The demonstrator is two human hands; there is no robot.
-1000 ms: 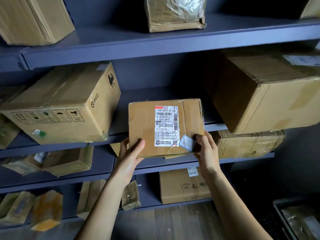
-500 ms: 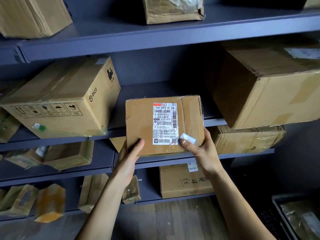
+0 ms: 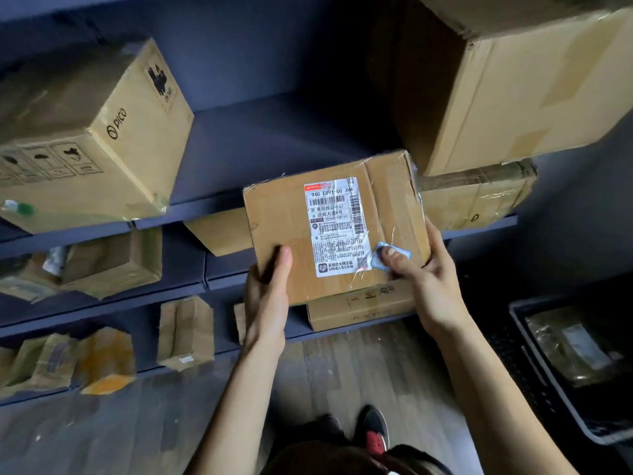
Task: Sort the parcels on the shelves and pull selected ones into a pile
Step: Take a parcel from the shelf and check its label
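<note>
A flat brown parcel (image 3: 284, 221) with a white shipping label and clear tape is held in the air in front of the dark shelves (image 3: 219, 145). My left hand (image 3: 267, 296) grips its lower left corner, thumb lying on the top face. My right hand (image 3: 428, 279) grips its lower right corner, thumb pressed on a small blue sticker. The parcel is tilted, its far edge level with the middle shelf's front edge.
A large PICO carton (image 3: 102, 132) sits on the shelf at left, and a big plain carton (image 3: 513, 90) at upper right. Smaller parcels fill the lower shelves. A dark crate (image 3: 534, 368) holding a wrapped packet stands on the wood floor at right. My shoes show below.
The parcel has come off the shelf toward me and tilted flatter. The view has dipped down, bringing the floor, crate and shoes into sight. Both hands keep their hold on it.
</note>
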